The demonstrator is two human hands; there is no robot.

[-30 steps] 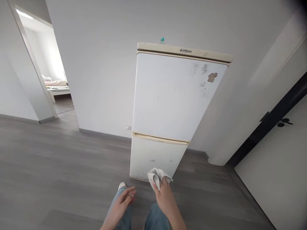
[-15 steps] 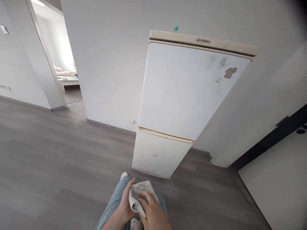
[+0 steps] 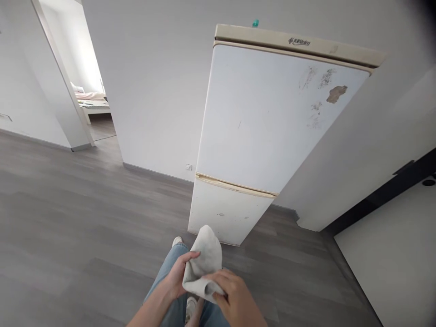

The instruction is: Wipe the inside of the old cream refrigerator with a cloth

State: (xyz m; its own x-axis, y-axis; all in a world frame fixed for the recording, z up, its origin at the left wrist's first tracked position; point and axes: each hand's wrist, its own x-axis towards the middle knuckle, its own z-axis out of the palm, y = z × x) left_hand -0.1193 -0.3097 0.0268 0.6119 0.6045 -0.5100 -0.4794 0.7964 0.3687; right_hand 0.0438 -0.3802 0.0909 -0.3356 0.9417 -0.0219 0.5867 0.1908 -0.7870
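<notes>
A pale grey-white cloth [image 3: 207, 254] is held between my two hands, in front of my knees. My left hand [image 3: 179, 272] grips its left edge, with the thumb lying over the front. At the lower right, my right hand [image 3: 233, 290] pinches a folded, curled part of the cloth. The cloth's upper end stands up and overlaps the bottom of a white fridge [image 3: 248, 127], which is beyond it. The fridge is two-doored, with cream trim and brown worn patches on the upper door.
A bottle with a green cap [image 3: 255, 22] stands on top of the fridge. Grey wood-look floor [image 3: 85, 218] spreads around my legs. A doorway at left shows a bed [image 3: 93, 102]. A white panel with a dark frame [image 3: 391, 245] is at right. A wall socket [image 3: 189, 167] sits left of the fridge.
The cloth has been opened out, its upper end now higher. My right hand has moved right with its part of the cloth. The fridge looks slightly nearer and higher in view.
</notes>
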